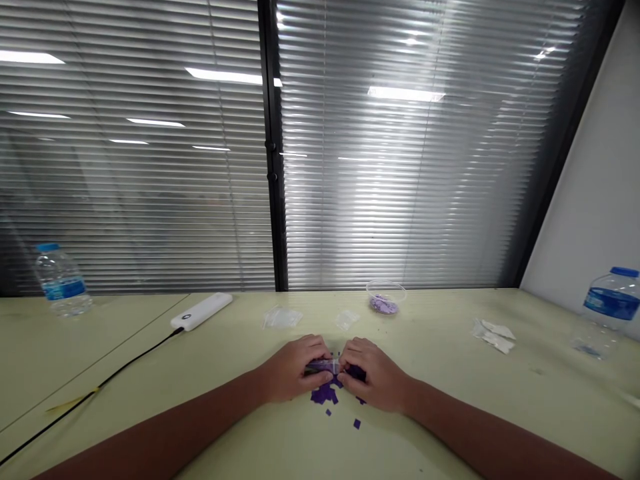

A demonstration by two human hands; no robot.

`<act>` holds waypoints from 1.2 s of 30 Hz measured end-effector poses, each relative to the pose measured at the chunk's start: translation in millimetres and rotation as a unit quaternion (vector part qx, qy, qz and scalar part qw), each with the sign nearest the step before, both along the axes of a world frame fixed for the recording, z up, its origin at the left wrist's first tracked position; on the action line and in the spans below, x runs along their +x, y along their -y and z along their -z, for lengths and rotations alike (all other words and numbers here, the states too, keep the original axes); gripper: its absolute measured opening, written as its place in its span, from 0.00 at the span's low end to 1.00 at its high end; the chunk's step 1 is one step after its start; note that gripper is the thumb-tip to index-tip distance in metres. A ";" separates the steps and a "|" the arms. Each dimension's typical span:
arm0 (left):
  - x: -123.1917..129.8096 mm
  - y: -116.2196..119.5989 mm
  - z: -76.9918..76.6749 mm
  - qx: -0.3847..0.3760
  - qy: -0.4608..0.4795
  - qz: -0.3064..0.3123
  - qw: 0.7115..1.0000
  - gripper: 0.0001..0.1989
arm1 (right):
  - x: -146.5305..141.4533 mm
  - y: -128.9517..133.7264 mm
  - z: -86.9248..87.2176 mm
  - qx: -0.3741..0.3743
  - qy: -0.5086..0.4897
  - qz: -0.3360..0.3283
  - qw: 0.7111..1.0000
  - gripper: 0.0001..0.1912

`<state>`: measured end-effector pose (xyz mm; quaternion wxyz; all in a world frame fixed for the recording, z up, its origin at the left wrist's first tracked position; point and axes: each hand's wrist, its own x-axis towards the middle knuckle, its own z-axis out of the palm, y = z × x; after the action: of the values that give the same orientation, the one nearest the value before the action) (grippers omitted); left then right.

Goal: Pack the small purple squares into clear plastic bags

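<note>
Small clear plastic bag (323,366), purple contents, gripped between left hand (289,369) and right hand (374,373); loose purple squares (324,395) scattered just nearer on counter (450,400).

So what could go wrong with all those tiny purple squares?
The loose purple squares lie right under the left hand and right hand, so a wrist might brush them and scatter them. The small clear object held between both hands looks fiddly and might slip. The clear plastic bowl of purple bits sits far ahead, so a long reach might tip it.
</note>
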<state>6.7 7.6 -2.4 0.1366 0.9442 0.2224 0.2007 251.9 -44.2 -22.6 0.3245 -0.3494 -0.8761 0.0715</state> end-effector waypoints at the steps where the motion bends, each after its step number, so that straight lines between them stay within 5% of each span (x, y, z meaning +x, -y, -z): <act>1: 0.0 0.1 -0.2 0.001 -0.001 0.000 1.000 0.11 | 0.1 -0.1 -0.1 0.001 0.000 0.000 1.000 0.04; 36: 0.6 0.9 -3.1 -0.001 -0.006 0.001 1.000 0.12 | 0.9 0.4 -0.5 0.009 0.010 0.002 1.000 0.05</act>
<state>7.4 6.8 0.7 0.1364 0.9454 0.2226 0.1951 252.8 -44.6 -22.1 0.3192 -0.3487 -0.8792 0.0601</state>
